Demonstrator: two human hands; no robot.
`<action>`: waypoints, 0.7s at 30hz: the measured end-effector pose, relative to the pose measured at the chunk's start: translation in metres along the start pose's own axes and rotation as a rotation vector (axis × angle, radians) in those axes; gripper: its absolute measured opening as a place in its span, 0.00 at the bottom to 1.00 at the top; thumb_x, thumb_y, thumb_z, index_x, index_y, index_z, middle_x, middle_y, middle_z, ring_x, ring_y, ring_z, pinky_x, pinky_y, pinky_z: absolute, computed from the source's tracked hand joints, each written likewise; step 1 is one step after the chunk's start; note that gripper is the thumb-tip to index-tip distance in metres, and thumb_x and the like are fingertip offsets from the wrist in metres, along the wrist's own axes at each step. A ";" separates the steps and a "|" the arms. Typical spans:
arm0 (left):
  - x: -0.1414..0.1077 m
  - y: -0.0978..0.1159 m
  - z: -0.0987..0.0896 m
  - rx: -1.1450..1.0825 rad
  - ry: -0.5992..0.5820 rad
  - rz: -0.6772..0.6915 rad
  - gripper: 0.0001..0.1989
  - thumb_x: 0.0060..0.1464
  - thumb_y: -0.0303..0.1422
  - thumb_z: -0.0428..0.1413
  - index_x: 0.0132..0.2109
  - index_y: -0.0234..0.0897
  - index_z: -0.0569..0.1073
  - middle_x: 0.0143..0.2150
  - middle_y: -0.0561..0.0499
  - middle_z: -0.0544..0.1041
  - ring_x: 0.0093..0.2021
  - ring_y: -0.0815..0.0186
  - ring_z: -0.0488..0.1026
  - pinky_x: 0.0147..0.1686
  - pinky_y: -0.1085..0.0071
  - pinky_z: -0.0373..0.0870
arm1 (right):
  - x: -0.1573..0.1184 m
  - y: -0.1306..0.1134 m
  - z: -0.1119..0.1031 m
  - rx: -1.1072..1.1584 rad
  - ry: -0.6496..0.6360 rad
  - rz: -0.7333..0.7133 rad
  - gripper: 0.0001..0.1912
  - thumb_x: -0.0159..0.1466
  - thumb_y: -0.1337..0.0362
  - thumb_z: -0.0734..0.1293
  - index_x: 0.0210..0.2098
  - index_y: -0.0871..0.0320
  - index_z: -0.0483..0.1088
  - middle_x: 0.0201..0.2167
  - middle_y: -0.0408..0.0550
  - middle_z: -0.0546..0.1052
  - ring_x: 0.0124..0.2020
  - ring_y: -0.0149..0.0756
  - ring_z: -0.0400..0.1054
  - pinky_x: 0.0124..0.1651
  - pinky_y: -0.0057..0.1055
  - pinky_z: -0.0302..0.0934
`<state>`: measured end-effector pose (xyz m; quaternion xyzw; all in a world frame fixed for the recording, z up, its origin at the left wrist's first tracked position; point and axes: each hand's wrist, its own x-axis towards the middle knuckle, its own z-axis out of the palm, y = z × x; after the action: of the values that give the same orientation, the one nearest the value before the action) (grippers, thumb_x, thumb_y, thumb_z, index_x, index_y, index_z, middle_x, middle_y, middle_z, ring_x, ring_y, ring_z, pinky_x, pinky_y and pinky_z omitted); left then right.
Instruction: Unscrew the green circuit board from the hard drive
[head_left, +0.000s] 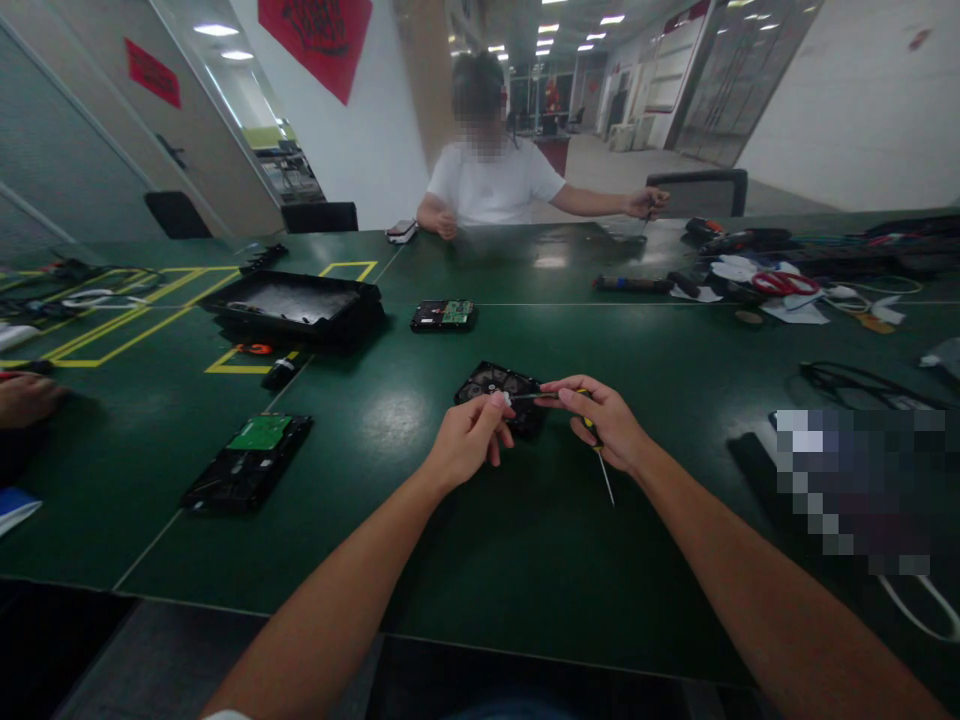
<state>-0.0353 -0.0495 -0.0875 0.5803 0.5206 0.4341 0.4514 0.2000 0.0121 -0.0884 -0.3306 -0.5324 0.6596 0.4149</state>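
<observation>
Our left hand (469,438) pinches a small white piece (508,401); right hand (609,422) grips a slim tool (527,396) plus screwdriver (597,443). Hard drive (491,378) on table (390,560) beneath. Risk: weak pinch drops piece onto drive; dangling screwdriver could snag.

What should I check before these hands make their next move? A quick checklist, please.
1. Left hand pinching the small white piece: ok.
2. Right hand holding the yellow-and-black screwdriver: ok; its shaft slants down.
3. Slim metal tool touching the white piece: cannot tell; too small.
4. Opened hard drive fully in view: not ok; the hands partly cover it.
5. Hard drive with the large green circuit board away from both hands: ok, over to the left.
</observation>
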 end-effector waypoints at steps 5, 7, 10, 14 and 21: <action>0.005 -0.003 0.004 -0.319 -0.042 -0.098 0.21 0.65 0.50 0.56 0.46 0.34 0.75 0.38 0.43 0.85 0.23 0.67 0.78 0.20 0.74 0.68 | -0.003 0.001 -0.001 -0.134 -0.036 -0.024 0.14 0.62 0.57 0.77 0.45 0.53 0.77 0.63 0.53 0.75 0.17 0.14 0.57 0.16 0.22 0.46; 0.007 -0.005 0.003 -0.380 -0.017 -0.123 0.17 0.62 0.45 0.60 0.44 0.34 0.75 0.40 0.42 0.85 0.24 0.67 0.79 0.22 0.74 0.69 | -0.005 0.000 -0.001 -0.164 -0.050 -0.034 0.15 0.61 0.58 0.78 0.45 0.53 0.77 0.65 0.53 0.74 0.19 0.15 0.59 0.17 0.22 0.48; 0.008 -0.008 0.001 -0.396 0.030 -0.157 0.12 0.60 0.38 0.61 0.44 0.33 0.76 0.38 0.43 0.85 0.24 0.67 0.79 0.22 0.74 0.71 | -0.006 -0.002 -0.001 -0.190 -0.063 -0.054 0.14 0.61 0.58 0.78 0.46 0.51 0.79 0.70 0.53 0.69 0.19 0.15 0.59 0.17 0.23 0.50; 0.009 -0.009 -0.001 -0.359 0.084 -0.143 0.10 0.61 0.35 0.60 0.45 0.33 0.76 0.37 0.43 0.84 0.25 0.67 0.79 0.23 0.74 0.71 | -0.005 -0.001 0.000 -0.172 0.034 -0.085 0.12 0.63 0.56 0.77 0.44 0.51 0.81 0.70 0.53 0.69 0.22 0.19 0.67 0.16 0.24 0.49; 0.010 -0.013 -0.002 -0.275 0.099 -0.095 0.12 0.65 0.38 0.59 0.50 0.34 0.75 0.41 0.44 0.84 0.27 0.68 0.80 0.25 0.73 0.73 | 0.000 0.004 -0.001 -0.025 0.182 0.044 0.13 0.62 0.54 0.76 0.38 0.57 0.78 0.54 0.57 0.81 0.48 0.45 0.81 0.17 0.19 0.49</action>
<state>-0.0393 -0.0390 -0.0995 0.4657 0.5049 0.5075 0.5203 0.1997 0.0122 -0.0928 -0.4060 -0.4934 0.6290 0.4428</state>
